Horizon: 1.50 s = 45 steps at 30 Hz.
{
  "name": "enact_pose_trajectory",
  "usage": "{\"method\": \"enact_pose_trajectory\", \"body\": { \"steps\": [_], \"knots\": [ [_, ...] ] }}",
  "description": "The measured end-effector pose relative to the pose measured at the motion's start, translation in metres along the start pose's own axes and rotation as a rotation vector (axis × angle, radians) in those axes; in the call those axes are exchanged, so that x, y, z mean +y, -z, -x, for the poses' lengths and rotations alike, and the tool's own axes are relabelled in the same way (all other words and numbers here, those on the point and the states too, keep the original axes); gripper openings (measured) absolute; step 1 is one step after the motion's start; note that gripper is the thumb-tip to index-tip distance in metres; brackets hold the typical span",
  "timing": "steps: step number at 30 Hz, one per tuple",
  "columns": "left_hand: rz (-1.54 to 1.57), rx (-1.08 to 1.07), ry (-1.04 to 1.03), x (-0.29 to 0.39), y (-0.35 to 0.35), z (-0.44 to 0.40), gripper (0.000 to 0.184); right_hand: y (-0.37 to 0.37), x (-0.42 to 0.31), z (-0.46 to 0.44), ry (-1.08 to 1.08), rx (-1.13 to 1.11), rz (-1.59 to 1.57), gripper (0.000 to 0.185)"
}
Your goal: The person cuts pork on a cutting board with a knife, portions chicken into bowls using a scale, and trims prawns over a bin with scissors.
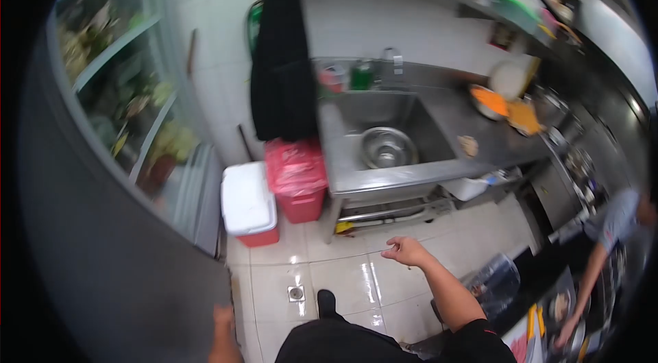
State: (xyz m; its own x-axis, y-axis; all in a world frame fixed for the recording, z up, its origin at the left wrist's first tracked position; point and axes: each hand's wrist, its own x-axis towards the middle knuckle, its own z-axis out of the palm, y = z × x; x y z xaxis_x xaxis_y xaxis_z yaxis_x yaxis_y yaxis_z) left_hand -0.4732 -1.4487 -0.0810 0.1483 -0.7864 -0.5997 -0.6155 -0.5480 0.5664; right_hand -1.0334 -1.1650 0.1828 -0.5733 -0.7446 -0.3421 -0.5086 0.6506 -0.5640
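My right hand [406,252] hangs over the tiled floor in front of the metal sink counter, touching nothing. Its fingers are loosely bent and apart, with nothing between them. Low at the left, my left hand [223,318] is beside the edge of a large grey door or panel [130,246]; it is blurred and its fingers cannot be made out. A steel bowl [388,148] sits in the sink [428,126]. Beyond my hands stand a white-lidded red cooler [248,200] and a red bin with a pink liner [296,174].
A glass-fronted fridge [116,54] with produce stands at the left. A black cloth [281,68] hangs beside the sink. On the counter is a bowl of orange food [488,101]. At the lower right a co-worker's arm [589,277] reaches over trays. A drain [295,293] marks the floor.
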Motion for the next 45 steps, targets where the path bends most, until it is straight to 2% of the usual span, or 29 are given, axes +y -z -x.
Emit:
{"method": "enact_pose_trajectory", "body": {
  "steps": [1,2,3,5,7,8,11,14,16,18,20,21,23,24,26,29,30,31,33,34,38,39,41,42,43,45],
  "knots": [
    [0.014,-0.031,0.046,0.045,0.011,0.042,0.068,-0.004,-0.016,-0.027,0.035,-0.052,-0.010,0.058],
    [-0.054,-0.048,0.033,0.024,0.003,0.000,0.069,-0.010,-0.027,-0.050,0.065,-0.107,-0.021,0.058],
    [-0.194,-0.036,0.068,0.023,0.001,-0.009,0.069,-0.044,-0.041,-0.121,0.108,-0.200,0.029,0.061],
    [-0.382,-0.078,0.156,0.031,0.004,-0.017,0.070,-0.080,-0.084,-0.179,0.244,-0.303,0.173,0.063],
    [-0.251,0.041,0.244,0.028,0.003,-0.021,0.071,-0.112,-0.122,-0.233,0.372,-0.367,0.280,0.066],
    [-0.182,0.084,0.280,0.032,-0.005,-0.022,0.071,-0.129,-0.148,-0.252,0.360,-0.428,0.268,0.065],
    [-0.002,0.017,0.306,0.036,-0.011,-0.052,0.072,-0.179,-0.226,-0.309,0.383,-0.561,0.231,0.064],
    [-0.025,-0.077,0.234,0.027,-0.031,-0.110,0.072,-0.227,-0.282,-0.361,0.342,-0.648,0.266,0.066],
    [-0.115,-0.168,0.272,0.047,-0.043,-0.151,0.070,-0.258,-0.304,-0.385,0.229,-0.616,0.200,0.065],
    [-0.264,-0.263,0.210,0.074,-0.054,-0.185,0.067,-0.282,-0.302,-0.417,0.138,-0.600,0.213,0.067],
    [-0.375,-0.171,-0.022,0.094,-0.067,-0.225,0.061,-0.324,-0.294,-0.460,0.071,-0.571,0.207,0.072],
    [-0.222,-0.205,0.060,0.122,-0.064,-0.238,0.060,-0.336,-0.293,-0.482,0.038,-0.625,0.243,0.081],
    [0.032,-0.341,0.199,0.208,-0.044,-0.237,0.059,-0.369,-0.272,-0.507,-0.066,-0.554,0.141,0.084],
    [0.094,-0.307,0.133,0.226,-0.046,-0.245,0.053,-0.378,-0.262,-0.524,-0.127,-0.482,0.093,0.086],
    [0.234,-0.340,0.211,0.233,-0.060,-0.275,0.052,-0.389,-0.261,-0.554,-0.197,-0.462,0.024,0.088],
    [0.275,-0.311,0.261,0.254,-0.071,-0.295,0.052,-0.423,-0.249,-0.609,-0.138,-0.297,0.230,0.082],
    [0.320,-0.319,0.270,0.250,-0.078,-0.298,0.051,-0.460,-0.212,-0.630,-0.061,-0.206,0.068,0.077],
    [0.336,-0.317,0.296,0.256,-0.087,-0.296,0.051,-0.460,-0.212,-0.637,-0.112,-0.230,-0.097,0.073],
    [0.404,-0.358,0.351,0.263,-0.103,-0.296,0.051,-0.433,-0.253,-0.647,-0.322,-0.377,-0.125,0.081],
    [0.347,-0.379,0.354,0.259,-0.117,-0.297,0.050,-0.440,-0.253,-0.648,-0.280,-0.272,-0.101,0.089],
    [0.294,-0.518,0.333,0.271,-0.162,-0.286,0.048,-0.472,-0.231,-0.667,-0.467,-0.101,-0.114,0.086],
    [0.265,-0.566,0.215,0.268,-0.174,-0.280,0.047,-0.474,-0.236,-0.668,-0.512,-0.047,-0.112,0.084],
    [0.110,-0.642,0.031,0.274,-0.190,-0.263,0.042,-0.453,-0.251,-0.666,-0.494,-0.162,-0.309,0.080],
    [0.054,-0.723,0.055,0.296,-0.188,-0.253,0.041,-0.443,-0.261,-0.658,-0.487,-0.219,-0.411,0.078],
    [0.081,-0.856,0.007,0.302,-0.190,-0.246,0.045,-0.439,-0.263,-0.647,-0.468,-0.078,-0.377,0.066],
    [0.010,-0.930,-0.109,0.320,-0.194,-0.229,0.046,-0.395,-0.309,-0.619,-0.378,-0.283,-0.570,0.061]
  ]
}}
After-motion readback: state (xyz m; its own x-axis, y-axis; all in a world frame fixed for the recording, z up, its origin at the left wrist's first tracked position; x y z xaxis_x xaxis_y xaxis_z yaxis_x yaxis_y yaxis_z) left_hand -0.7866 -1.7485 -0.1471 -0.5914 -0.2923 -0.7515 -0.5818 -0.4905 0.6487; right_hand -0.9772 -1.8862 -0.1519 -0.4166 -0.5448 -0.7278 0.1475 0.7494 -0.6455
